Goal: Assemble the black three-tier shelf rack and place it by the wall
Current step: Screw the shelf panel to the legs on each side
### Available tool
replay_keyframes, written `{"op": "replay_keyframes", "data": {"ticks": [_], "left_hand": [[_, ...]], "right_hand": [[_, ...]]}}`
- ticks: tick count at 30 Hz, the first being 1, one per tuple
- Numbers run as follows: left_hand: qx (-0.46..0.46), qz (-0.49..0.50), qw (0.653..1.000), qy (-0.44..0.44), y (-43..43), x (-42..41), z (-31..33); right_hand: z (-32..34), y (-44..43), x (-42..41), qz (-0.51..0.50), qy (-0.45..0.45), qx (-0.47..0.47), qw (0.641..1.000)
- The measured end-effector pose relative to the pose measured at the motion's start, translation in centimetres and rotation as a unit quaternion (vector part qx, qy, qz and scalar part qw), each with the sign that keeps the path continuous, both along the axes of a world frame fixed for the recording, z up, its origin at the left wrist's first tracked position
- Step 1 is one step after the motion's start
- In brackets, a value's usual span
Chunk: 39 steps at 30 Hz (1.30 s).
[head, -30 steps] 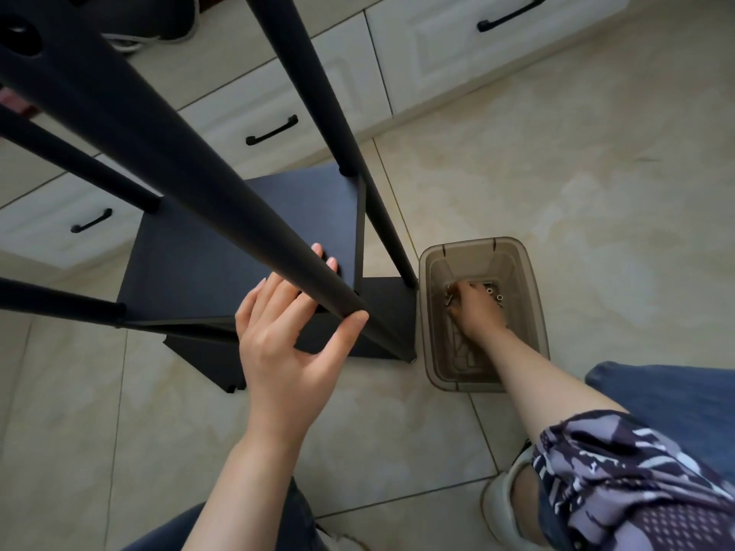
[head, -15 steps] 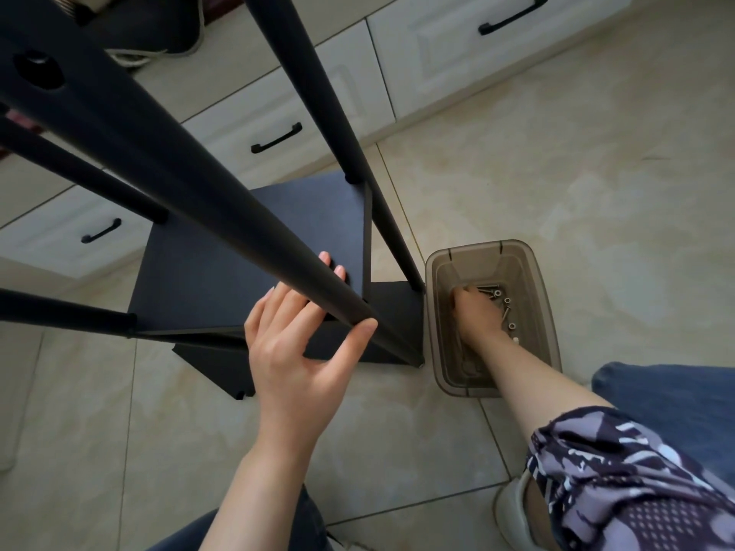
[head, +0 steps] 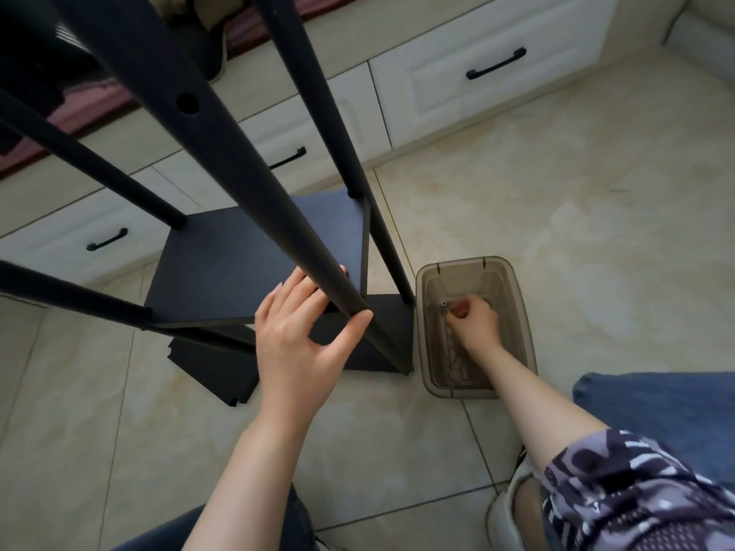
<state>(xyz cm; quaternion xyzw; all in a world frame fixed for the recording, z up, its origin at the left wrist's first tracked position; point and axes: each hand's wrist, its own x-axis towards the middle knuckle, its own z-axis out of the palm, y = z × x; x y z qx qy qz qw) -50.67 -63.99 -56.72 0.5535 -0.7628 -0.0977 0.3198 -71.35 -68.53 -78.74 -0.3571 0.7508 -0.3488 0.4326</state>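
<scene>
The black rack stands on the tiled floor, with several black poles rising toward me and a black shelf board (head: 254, 268) fixed between them. A lower black board (head: 214, 363) sits near the floor. My left hand (head: 302, 340) wraps loosely round the nearest pole (head: 222, 153), thumb on one side and fingers on the other. My right hand (head: 471, 322) reaches into a brown translucent plastic bin (head: 517, 312) beside the rack and pinches a small metal screw (head: 444, 305) between its fingertips.
White drawer fronts (head: 477, 73) with black handles run along the back, close behind the rack. My blue-jeaned knee (head: 656, 411) and a patterned sleeve (head: 636, 491) fill the lower right. Beige tiles lie to the right of the bin.
My right hand was rummaging low in the bin among the screws; now it is drawn up with a screw pinched in its fingertips. The view shifted slightly. My left hand stays on the pole.
</scene>
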Motion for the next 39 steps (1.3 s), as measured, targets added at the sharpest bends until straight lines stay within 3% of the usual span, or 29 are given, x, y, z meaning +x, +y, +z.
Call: {"op": "replay_keyframes", "data": {"ticks": [7, 14, 19, 29, 35, 39], "left_hand": [[0.016, 0.005, 0.998, -0.055, 0.0, 0.0, 1.1], [0.075, 0.032, 0.990, -0.112, 0.4, -1.1, 2.5], [0.111, 0.039, 0.982, -0.145, 0.4, -1.1, 3.2], [0.191, 0.098, 0.963, -0.161, -1.4, -0.6, 4.3], [0.167, 0.121, 0.973, -0.100, -2.6, 1.9, 6.1], [0.188, 0.124, 0.973, -0.049, -3.8, 4.8, 7.6]], "right_hand": [[5.8, 1.2, 1.9, -0.078, -0.141, -0.081, 0.984], [12.8, 1.2, 5.2, -0.016, -0.288, -0.136, 0.948], [13.9, 1.9, 7.1, 0.064, -0.236, -0.114, 0.963], [15.0, 0.5, 8.9, 0.166, -0.225, -0.133, 0.951], [18.1, -0.9, 11.0, 0.178, -0.186, -0.178, 0.950], [20.7, -2.1, 12.5, 0.247, -0.148, -0.179, 0.941]]}}
